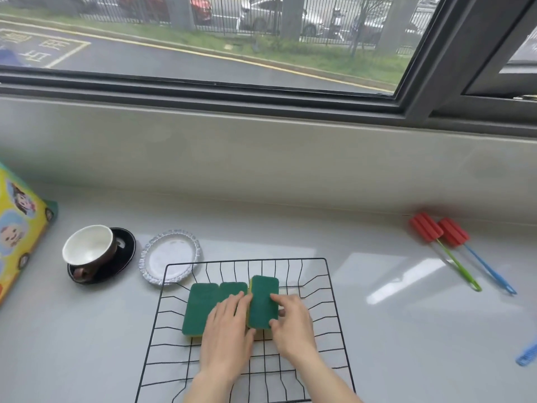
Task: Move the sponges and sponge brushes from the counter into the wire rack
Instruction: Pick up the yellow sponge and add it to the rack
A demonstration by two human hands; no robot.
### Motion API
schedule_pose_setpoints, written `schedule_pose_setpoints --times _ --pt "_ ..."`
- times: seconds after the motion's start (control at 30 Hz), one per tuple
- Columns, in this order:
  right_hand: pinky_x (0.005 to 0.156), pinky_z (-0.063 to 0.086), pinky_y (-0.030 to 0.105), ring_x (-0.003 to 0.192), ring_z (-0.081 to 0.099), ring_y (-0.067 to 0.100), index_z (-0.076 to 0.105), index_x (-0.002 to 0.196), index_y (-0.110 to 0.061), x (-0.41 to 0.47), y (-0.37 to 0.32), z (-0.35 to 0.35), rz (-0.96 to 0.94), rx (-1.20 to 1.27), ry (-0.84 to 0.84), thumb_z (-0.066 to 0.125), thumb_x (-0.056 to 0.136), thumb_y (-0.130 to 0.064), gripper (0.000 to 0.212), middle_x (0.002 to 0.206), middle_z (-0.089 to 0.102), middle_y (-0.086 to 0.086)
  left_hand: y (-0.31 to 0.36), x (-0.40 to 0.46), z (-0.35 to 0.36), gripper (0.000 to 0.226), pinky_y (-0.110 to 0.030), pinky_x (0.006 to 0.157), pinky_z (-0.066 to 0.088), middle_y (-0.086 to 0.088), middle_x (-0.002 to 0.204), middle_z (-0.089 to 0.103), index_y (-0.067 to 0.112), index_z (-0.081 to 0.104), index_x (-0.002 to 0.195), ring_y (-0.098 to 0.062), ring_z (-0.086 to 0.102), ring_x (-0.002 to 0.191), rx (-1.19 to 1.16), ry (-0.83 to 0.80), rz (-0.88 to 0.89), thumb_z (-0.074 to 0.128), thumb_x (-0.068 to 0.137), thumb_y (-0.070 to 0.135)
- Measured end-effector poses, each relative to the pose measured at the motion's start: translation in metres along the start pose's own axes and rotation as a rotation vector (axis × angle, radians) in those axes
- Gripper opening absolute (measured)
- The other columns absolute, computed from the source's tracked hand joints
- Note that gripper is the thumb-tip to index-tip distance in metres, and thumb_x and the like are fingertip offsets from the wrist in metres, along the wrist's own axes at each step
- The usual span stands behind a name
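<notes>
A black wire rack (171, 289) sits on the counter in front of me. Three green-topped yellow sponges lie inside it: the left sponge (199, 308), the middle sponge (232, 287) and the right sponge (263, 301), which is tilted up. My left hand (228, 330) rests flat over the middle sponge, fingertips touching the right sponge's edge. My right hand (290, 321) grips the right sponge from its right side. Two sponge brushes lie on the counter at the far right: one with a red head and green handle (427, 228), one with a red head and blue handle (453, 235).
A brown cup on a black saucer (90, 251) and a small silver-rimmed plate (170, 257) stand left of the rack. A colourful box (17, 228) leans at the left edge. A blue object (527, 356) pokes in at the right. A window ledge runs behind.
</notes>
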State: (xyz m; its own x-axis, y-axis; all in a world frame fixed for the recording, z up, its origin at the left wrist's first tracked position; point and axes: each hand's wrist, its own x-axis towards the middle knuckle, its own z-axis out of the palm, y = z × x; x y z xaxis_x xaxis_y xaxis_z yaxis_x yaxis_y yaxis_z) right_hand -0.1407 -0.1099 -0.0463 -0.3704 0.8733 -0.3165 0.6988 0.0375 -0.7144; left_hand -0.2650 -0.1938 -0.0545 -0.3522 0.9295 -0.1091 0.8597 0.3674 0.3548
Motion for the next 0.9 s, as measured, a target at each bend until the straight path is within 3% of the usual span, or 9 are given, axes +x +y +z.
schedule_pose_setpoints --times 0.2,0.33,0.57,0.7,0.83,0.9 --pt "0.093 0.049 0.035 0.111 0.054 0.02 0.047 0.139 -0.022 0.0 0.008 0.002 -0.17 -0.274 -0.047 0.061 0.088 -0.017 0.053 0.128 0.049 -0.003 -0.007 0.008 0.003 0.065 -0.042 0.101 0.049 -0.004 0.137 0.056 0.021 0.058 0.115 -0.025 0.051 0.126 0.076 -0.061 0.038 0.087 0.06 0.039" --pt "0.092 0.05 0.039 0.119 0.048 0.022 0.037 0.143 -0.022 0.0 0.006 0.002 -0.216 -0.398 -0.094 0.061 0.089 -0.028 0.06 0.135 0.043 0.001 -0.007 0.012 0.002 0.079 -0.039 0.098 0.05 0.0 0.137 0.054 0.026 0.049 0.132 -0.022 0.048 0.126 0.064 -0.091 0.046 0.085 0.062 0.032" --pt "0.093 0.049 0.04 0.127 0.04 0.022 0.022 0.149 -0.023 -0.003 0.0 0.001 -0.22 -0.508 -0.148 0.058 0.091 -0.026 0.068 0.144 0.035 0.002 -0.011 0.019 0.009 0.082 -0.04 0.088 0.057 -0.004 0.135 0.058 0.023 0.058 0.126 -0.028 0.054 0.122 0.092 -0.094 0.029 0.089 0.052 0.013" --pt "0.098 0.046 0.043 0.132 0.036 0.025 0.017 0.15 -0.021 -0.007 -0.007 -0.002 -0.2 -0.563 -0.201 0.056 0.093 -0.027 0.07 0.153 0.027 0.005 -0.016 0.015 0.014 0.085 -0.041 0.096 0.055 -0.007 0.139 0.057 0.021 0.057 0.131 -0.031 0.054 0.126 0.127 -0.09 0.063 0.088 0.052 0.022" --pt "0.092 0.048 0.045 0.123 0.043 0.03 0.029 0.146 -0.021 -0.013 -0.019 -0.012 -0.178 -0.63 -0.173 0.054 0.092 -0.026 0.06 0.147 0.033 0.008 -0.007 0.016 -0.007 0.075 -0.044 0.12 0.025 -0.008 0.159 0.031 0.024 0.032 0.15 -0.031 0.027 0.146 0.16 -0.136 0.116 0.062 0.083 0.043" --pt "0.091 0.048 0.044 0.123 0.043 0.029 0.033 0.143 -0.021 -0.017 -0.024 -0.023 -0.164 -0.609 -0.126 0.055 0.092 -0.027 0.056 0.144 0.035 0.007 -0.004 0.02 -0.022 0.07 -0.044 0.12 0.026 -0.007 0.155 0.038 0.025 0.036 0.148 -0.028 0.032 0.143 0.172 -0.137 0.121 0.058 0.084 0.046"
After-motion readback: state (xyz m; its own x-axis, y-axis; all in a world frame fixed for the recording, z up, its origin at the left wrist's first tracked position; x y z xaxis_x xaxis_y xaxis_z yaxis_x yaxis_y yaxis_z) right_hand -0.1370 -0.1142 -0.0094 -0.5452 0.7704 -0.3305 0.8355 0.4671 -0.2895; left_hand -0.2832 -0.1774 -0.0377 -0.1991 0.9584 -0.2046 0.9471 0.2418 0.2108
